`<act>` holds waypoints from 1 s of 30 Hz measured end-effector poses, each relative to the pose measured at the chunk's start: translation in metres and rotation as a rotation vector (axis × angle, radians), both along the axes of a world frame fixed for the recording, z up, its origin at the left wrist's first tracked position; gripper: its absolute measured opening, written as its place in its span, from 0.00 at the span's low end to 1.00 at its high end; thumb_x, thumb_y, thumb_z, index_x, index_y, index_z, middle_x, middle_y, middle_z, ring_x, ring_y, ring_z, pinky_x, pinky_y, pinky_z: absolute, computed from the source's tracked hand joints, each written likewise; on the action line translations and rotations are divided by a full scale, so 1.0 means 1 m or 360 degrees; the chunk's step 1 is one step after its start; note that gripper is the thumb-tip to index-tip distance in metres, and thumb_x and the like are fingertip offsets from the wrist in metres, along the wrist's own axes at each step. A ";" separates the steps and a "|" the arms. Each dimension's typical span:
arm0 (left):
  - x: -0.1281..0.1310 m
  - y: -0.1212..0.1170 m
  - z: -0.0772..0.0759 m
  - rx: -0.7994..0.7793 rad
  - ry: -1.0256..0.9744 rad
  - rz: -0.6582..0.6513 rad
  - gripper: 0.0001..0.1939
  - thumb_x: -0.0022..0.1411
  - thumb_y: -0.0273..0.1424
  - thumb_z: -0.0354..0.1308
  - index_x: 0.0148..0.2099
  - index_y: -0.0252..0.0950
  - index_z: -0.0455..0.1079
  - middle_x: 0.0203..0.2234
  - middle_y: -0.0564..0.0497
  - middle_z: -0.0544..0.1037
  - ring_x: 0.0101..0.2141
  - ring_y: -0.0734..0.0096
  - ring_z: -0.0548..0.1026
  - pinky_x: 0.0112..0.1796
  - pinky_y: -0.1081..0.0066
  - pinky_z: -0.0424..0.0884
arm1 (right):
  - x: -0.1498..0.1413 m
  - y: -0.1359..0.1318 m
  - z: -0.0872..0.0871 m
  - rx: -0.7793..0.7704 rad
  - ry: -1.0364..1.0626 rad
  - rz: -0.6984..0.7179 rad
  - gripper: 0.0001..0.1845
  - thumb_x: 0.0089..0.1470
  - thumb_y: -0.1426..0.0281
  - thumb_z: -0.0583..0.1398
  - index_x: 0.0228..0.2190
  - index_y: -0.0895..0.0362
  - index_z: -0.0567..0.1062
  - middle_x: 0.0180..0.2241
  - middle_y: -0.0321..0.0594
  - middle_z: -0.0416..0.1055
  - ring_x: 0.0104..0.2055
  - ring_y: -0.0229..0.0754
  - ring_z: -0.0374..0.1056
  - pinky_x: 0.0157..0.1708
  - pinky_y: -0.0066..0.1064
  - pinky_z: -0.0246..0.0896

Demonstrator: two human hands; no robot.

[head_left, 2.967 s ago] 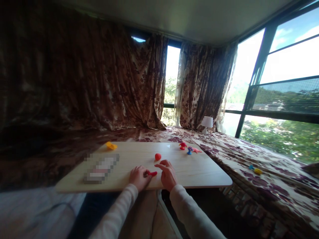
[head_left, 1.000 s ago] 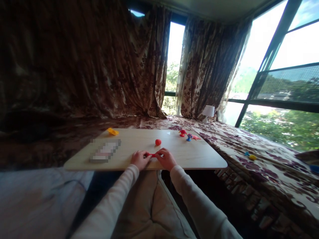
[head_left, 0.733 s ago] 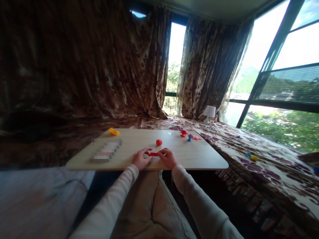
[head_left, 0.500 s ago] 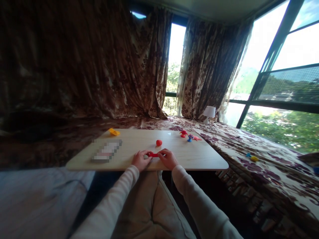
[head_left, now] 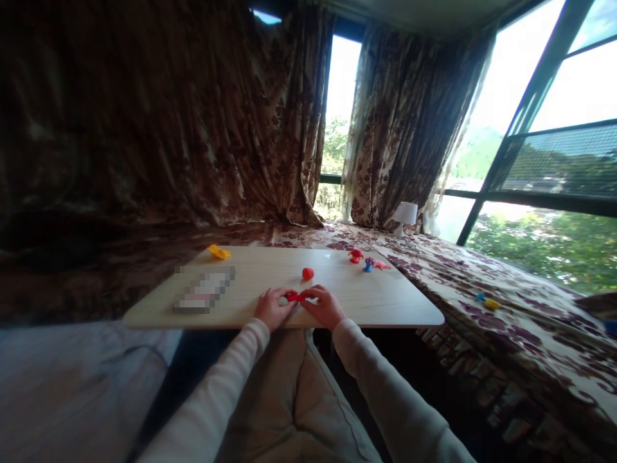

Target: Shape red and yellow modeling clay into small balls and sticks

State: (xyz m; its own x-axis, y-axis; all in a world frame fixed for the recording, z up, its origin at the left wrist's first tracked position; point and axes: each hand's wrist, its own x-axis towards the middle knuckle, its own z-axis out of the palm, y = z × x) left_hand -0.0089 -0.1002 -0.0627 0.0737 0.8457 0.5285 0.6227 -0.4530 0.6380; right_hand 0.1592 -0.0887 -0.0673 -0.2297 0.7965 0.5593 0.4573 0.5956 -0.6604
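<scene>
A light wooden board (head_left: 385,302) lies over my lap. Near its front edge my left hand (head_left: 270,308) and my right hand (head_left: 325,307) pinch the two ends of a small red clay piece (head_left: 294,296), fingers curled around it. A little beyond sits a red clay ball (head_left: 307,273). At the board's far right stand a red clay figure (head_left: 355,255) and a blue and pink figure (head_left: 373,263). A yellow clay piece (head_left: 218,252) lies at the far left corner.
A blurred flat object (head_left: 203,290) lies on the board's left half. The board rests on a bed with a flowered cover (head_left: 482,289). A small white lamp (head_left: 403,216) stands by the curtains. A yellow and blue toy (head_left: 488,301) lies on the cover at right.
My hands have drawn closer together on the red clay piece, which looks shorter than before. The view has tilted slightly; the other clay pieces have stayed where they were.
</scene>
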 end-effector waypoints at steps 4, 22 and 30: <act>0.001 -0.002 0.002 -0.0033 0.0018 0.0050 0.10 0.48 0.31 0.60 0.36 0.40 0.75 0.32 0.52 0.79 0.37 0.67 0.74 0.44 0.68 0.68 | 0.000 -0.003 0.002 0.0035 -0.0049 -0.0007 0.14 0.44 0.72 0.62 0.37 0.54 0.76 0.31 0.37 0.70 0.35 0.39 0.65 0.35 0.30 0.61; -0.001 -0.001 0.002 -0.0036 0.0106 0.0077 0.10 0.48 0.32 0.61 0.36 0.40 0.76 0.34 0.50 0.78 0.39 0.64 0.73 0.45 0.67 0.67 | 0.000 -0.004 0.003 0.0101 -0.0067 0.0011 0.11 0.45 0.73 0.60 0.35 0.54 0.76 0.32 0.37 0.69 0.35 0.39 0.65 0.35 0.30 0.61; -0.002 0.002 -0.001 -0.0059 0.0135 0.0072 0.11 0.50 0.34 0.60 0.37 0.41 0.76 0.34 0.51 0.78 0.41 0.65 0.72 0.46 0.68 0.66 | 0.000 -0.004 0.002 0.0079 -0.0068 -0.0001 0.11 0.42 0.76 0.59 0.32 0.54 0.73 0.31 0.36 0.68 0.35 0.40 0.64 0.35 0.31 0.60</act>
State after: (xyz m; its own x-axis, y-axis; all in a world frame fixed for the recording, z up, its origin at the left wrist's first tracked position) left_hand -0.0114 -0.0981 -0.0640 0.0780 0.8679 0.4905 0.6944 -0.4003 0.5979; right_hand 0.1595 -0.0922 -0.0654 -0.2538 0.7683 0.5876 0.4850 0.6267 -0.6099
